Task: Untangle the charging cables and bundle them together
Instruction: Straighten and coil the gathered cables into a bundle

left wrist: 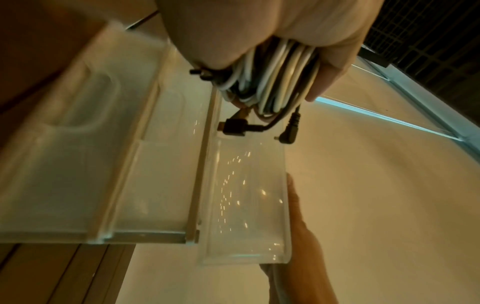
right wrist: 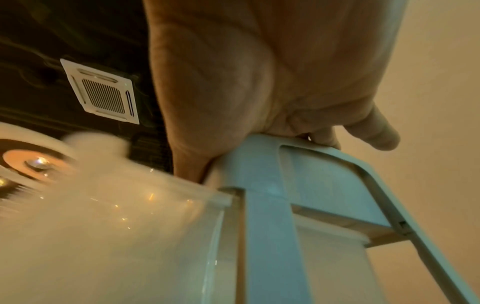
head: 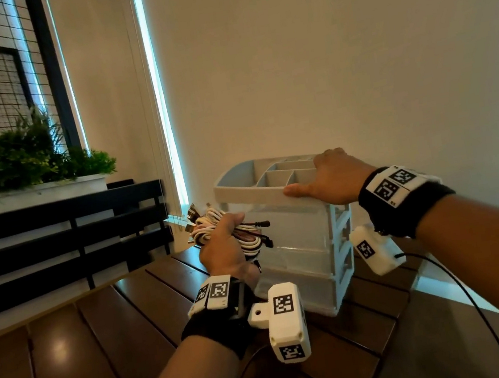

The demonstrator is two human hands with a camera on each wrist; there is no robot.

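On the wooden desk (head: 108, 336), left hand (head: 223, 252) grips coiled cables (head: 249, 237), seemingly bundled; right hand (head: 333, 176) steadies the organizer (head: 302, 245), likely for storing.

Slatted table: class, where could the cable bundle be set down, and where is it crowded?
Free: the slatted table left of the drawer organizer, towards the black bench. Crowded: around the organizer, where the left hand grips the cable bundle and the right hand presses its top.

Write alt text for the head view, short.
A left hand grips a coiled bundle of white and dark charging cables beside a pale plastic drawer organizer on a dark slatted table, while the right hand rests on the organizer's top rim.
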